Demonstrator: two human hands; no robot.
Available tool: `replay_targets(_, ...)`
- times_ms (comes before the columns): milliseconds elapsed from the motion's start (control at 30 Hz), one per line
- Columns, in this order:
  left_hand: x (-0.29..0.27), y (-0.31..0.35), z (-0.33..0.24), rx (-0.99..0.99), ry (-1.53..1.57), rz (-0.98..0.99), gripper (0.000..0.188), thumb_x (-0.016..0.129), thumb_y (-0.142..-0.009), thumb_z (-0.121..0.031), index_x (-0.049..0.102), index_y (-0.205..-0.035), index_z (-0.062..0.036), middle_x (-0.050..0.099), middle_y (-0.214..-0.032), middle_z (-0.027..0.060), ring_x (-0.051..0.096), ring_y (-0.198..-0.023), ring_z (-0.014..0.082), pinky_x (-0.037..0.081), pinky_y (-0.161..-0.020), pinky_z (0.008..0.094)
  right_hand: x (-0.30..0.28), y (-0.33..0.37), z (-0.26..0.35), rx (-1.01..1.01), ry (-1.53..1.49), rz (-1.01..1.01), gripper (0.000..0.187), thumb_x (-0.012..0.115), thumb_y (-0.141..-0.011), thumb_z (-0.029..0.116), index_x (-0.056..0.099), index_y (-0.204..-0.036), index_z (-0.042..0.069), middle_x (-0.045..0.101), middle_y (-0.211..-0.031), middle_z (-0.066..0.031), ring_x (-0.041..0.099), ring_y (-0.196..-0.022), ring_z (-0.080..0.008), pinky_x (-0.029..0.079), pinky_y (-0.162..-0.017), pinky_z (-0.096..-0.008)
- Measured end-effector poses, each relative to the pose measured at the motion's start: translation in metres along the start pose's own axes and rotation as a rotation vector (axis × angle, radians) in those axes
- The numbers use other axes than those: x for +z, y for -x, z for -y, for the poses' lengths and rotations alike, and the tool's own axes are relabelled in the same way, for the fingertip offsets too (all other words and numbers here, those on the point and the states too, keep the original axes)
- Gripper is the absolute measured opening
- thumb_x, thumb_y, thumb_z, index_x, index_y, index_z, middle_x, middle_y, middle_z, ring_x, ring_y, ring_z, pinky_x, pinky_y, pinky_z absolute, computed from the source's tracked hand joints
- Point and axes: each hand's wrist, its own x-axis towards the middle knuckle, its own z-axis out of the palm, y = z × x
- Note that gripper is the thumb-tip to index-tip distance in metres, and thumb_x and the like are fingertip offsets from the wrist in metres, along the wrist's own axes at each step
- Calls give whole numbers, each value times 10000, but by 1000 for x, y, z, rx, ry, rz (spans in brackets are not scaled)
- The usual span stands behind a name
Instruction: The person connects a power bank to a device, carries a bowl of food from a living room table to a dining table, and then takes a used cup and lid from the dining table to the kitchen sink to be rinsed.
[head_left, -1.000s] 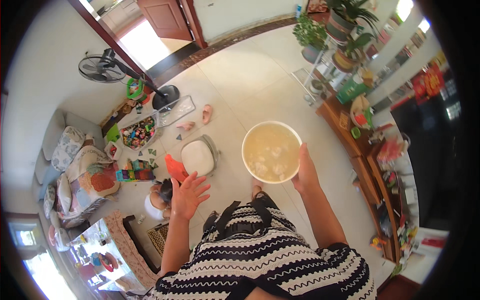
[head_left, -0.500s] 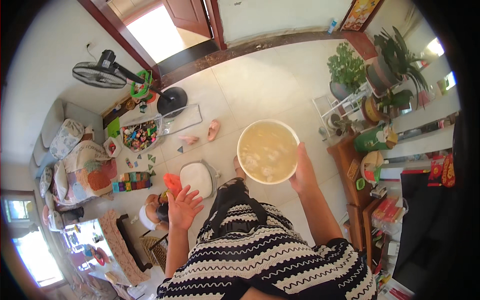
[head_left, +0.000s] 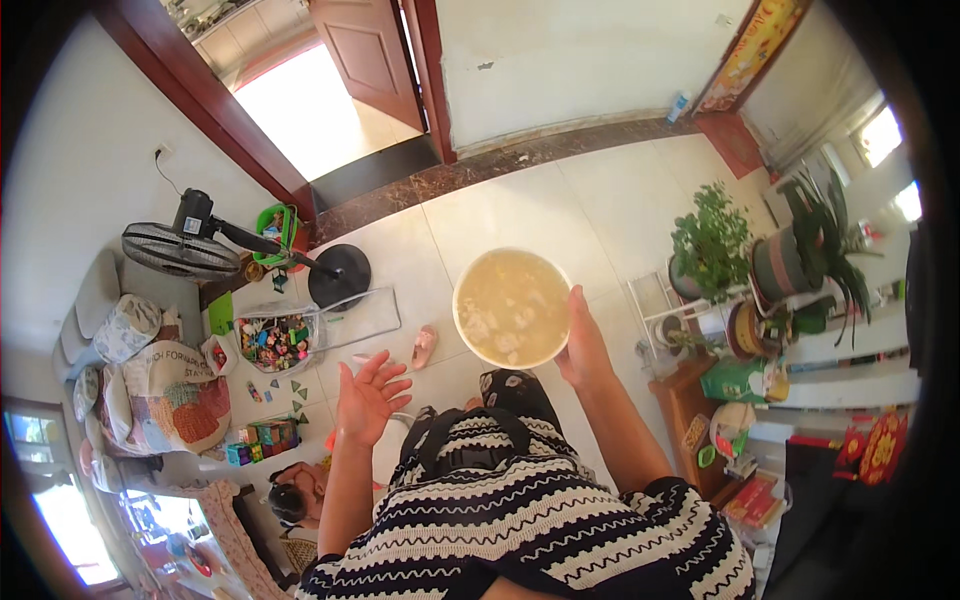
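A white round bowl (head_left: 458, 325) is held level in front of my body. Cloudy yellowish soup (head_left: 512, 305) with pale chunks fills it nearly to the rim. My right hand (head_left: 584, 345) grips the bowl from its right side; the fingers underneath are hidden. My left hand (head_left: 370, 400) is raised in the air to the left of the bowl, apart from it. Its palm faces up, its fingers are spread, and nothing lies in it.
Ahead stands an open brown door (head_left: 368, 65). On the left are a black standing fan (head_left: 180, 245), a see-through bin of toys (head_left: 275, 342) and a pink slipper (head_left: 425, 347). Another person (head_left: 298, 495) is low at lower left. Potted plants (head_left: 712, 240) stand on a white rack at right.
I have moved forward: the doorway and wall show more, and the stool has slid mostly behind my left arm. The bowl stays in my right hand; my left hand remains raised.
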Motion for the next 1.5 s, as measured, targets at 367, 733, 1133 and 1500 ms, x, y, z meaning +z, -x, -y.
replay_targets(367, 49, -118, -31, 132, 252, -245, 702, 241, -897, -648, 489, -1246, -92, 625, -1054, 131, 632, -885, 290, 522, -736, 463, 28, -205, 76, 106, 173, 58, 545, 323, -974, 443, 393, -1298, 10, 477, -1289, -120, 477, -1175, -203, 396, -984, -343)
replay_targets(733, 62, -218, -92, 158, 370, -327, 706, 239, -894, -652, 473, -1261, -96, 622, -1065, 134, 631, -885, 288, 521, -738, 464, 86, -376, 112, 160, 167, 160, 556, 348, -965, 461, 369, -1307, 23, 479, -1273, -119, 484, -1160, -194, 401, -970, -331)
replay_targets(1133, 54, -358, -244, 115, 141, -165, 733, 226, -895, -656, 461, -1283, -81, 600, -1095, 134, 602, -934, 274, 494, -774, 430, 151, -469, 127, 70, 128, 100, 571, 321, -970, 460, 354, -1318, 9, 471, -1283, -132, 475, -1178, -208, 396, -981, -342)
replay_targets(1500, 69, -423, -280, 47, 183, -97, 729, 209, -905, -643, 469, -1262, -63, 610, -1082, 153, 620, -916, 297, 501, -771, 445, 175, -516, 136, 66, 165, 13, 591, 308, -974, 460, 348, -1334, -7, 460, -1303, -141, 474, -1190, -223, 394, -989, -356)
